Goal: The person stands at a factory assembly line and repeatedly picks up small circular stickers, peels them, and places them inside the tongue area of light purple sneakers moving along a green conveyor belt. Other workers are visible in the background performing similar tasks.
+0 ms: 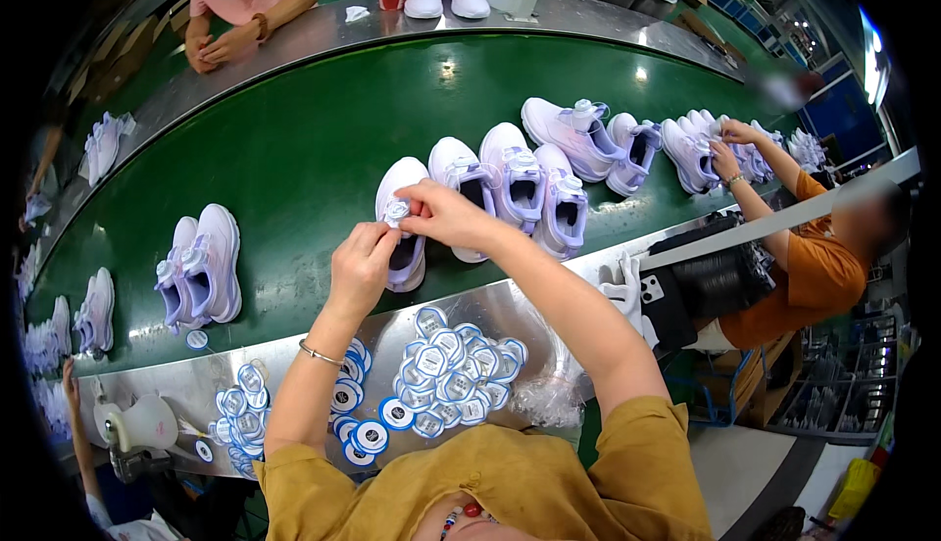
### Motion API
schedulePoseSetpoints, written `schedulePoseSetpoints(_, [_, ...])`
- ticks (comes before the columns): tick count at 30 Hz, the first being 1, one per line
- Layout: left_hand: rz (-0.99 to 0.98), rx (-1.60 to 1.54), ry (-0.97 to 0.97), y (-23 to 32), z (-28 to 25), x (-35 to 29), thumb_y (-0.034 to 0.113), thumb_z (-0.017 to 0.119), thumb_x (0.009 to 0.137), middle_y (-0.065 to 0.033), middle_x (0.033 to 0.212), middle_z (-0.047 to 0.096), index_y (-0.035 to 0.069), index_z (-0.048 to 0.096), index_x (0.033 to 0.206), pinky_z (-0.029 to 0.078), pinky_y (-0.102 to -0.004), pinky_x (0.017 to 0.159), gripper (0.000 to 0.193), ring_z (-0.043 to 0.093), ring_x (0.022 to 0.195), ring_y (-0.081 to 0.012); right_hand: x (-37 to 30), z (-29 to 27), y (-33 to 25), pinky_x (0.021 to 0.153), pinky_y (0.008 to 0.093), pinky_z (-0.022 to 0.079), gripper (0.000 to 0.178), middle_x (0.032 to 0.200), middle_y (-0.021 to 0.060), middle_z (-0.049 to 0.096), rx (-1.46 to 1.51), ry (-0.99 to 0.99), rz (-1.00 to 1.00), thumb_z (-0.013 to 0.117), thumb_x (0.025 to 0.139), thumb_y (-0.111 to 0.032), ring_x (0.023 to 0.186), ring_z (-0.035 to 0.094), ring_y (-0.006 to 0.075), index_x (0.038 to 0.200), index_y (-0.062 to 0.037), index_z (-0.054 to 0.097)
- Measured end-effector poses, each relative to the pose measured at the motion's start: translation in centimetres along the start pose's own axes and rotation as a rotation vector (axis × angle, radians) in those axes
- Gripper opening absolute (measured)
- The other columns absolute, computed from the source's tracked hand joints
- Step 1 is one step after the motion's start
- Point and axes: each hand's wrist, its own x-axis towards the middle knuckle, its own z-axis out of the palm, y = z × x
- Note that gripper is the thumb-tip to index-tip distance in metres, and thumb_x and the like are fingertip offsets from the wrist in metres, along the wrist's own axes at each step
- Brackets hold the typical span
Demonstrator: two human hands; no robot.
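Left hand (361,265): at 9 o'clock of the shoe's heel, fingers curled and pinched on the near rim of the small round dial; wrist bent upward, a thin metal bangle (319,354) on the forearm.
Right hand (446,216): at 3 o'clock of the dial, fingertips pinching its far side; forearm runs in from 5 o'clock across the steel ledge.
Round dial (395,212): small, white, disc-shaped, held between both hands just above the shoe's tongue.
Lavender sneaker (402,218): white-and-lilac upper, smooth rounded toe pointing to 12 o'clock; lies on the belt at picture centre, partly hidden by the hands.
Conveyor belt (314,129): glossy green, curved by the lens; broad open stretch at 11 to 12 o'clock of the hands.
Sneaker row (529,183): several matching shoes packed side to side at 2 o'clock, the nearest just beside the right hand.
Sneaker pair (201,267): at 9 o'clock, well apart from the left hand.
Steel ledge (176,384): brushed metal strip along the belt's near edge.
Round tags (451,374): heap of blue-rimmed white discs on the ledge between the forearms; a second heap (240,418) at 7 o'clock.
Co-worker's hands (730,149): at 3 o'clock, on further sneakers, orange sleeve behind.
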Motion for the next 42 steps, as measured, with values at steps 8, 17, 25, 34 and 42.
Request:
schedulePoseSetpoints(8, [0.096, 0.038, -0.045, -0.4, -0.2, 0.7, 0.001, 0.063, 0.063, -0.0082, 0.087, 0.06, 0.001, 0.063, 0.087, 0.051, -0.032, 0.06, 0.023, 0.06, 0.074, -0.0236, 3.4, -1.9, -1.8, 0.065, 0.0308, 0.049, 0.034, 0.081, 0.0114, 0.064, -0.073, -0.361, 0.193, 0.066, 0.084, -0.023, 0.075, 0.063, 0.0175, 0.109, -0.0014, 0.057])
schedulePoseSetpoints(17, [0.119, 0.026, -0.035, -0.9, -0.3, -0.1, -0.001, 0.063, 0.062, -0.0083, 0.083, 0.062, 0.0, 0.064, 0.082, 0.05, -0.0326, 0.058, 0.02, 0.062, 0.072, -0.0242, 2.9, 0.2, -2.1, 0.072, 0.0428, 0.05, 0.034, 0.086, 0.0259, 0.064, -0.36, -0.18, -0.028, 0.063, 0.079, -0.023, 0.082, 0.063, 0.0395, 0.097, 0.0045, 0.056])
schedulePoseSetpoints(25, [0.107, 0.05, -0.025, -1.2, -0.8, 0.0, 0.002, 0.063, 0.063, -0.0074, 0.081, 0.059, 0.001, 0.062, 0.082, 0.05, -0.0325, 0.06, 0.02, 0.06, 0.072, -0.0232, 2.0, 0.4, -0.5, 0.064, 0.0389, 0.049, 0.032, 0.074, 0.0182, 0.064, -0.289, -0.034, -0.251, 0.063, 0.082, -0.017, 0.07, 0.063, 0.031, 0.104, 0.005, 0.058])
schedulePoseSetpoints(34, [0.089, 0.032, -0.031, -1.3, -1.1, -0.4, 0.002, 0.063, 0.063, -0.0083, 0.082, 0.06, 0.001, 0.064, 0.084, 0.05, -0.0337, 0.061, 0.021, 0.061, 0.074, -0.0245, 1.8, 1.5, 0.0, 0.075, 0.0406, 0.05, 0.028, 0.09, 0.0201, 0.064, -0.24, -0.021, -0.184, 0.062, 0.082, -0.014, 0.084, 0.063, 0.0345, 0.103, 0.0044, 0.061])
schedulePoseSetpoints(42, [0.031, 0.042, -0.026, -1.4, -1.3, -0.4, -0.003, 0.064, 0.068, -0.0085, 0.084, 0.061, 0.001, 0.064, 0.085, 0.05, -0.0345, 0.061, 0.017, 0.061, 0.073, -0.0254, 1.5, 3.6, 0.0, 0.082, 0.0443, 0.047, 0.026, 0.098, 0.0214, 0.063, -0.25, 0.107, -0.143, 0.059, 0.084, -0.013, 0.093, 0.06, 0.0386, 0.103, 0.004, 0.061])
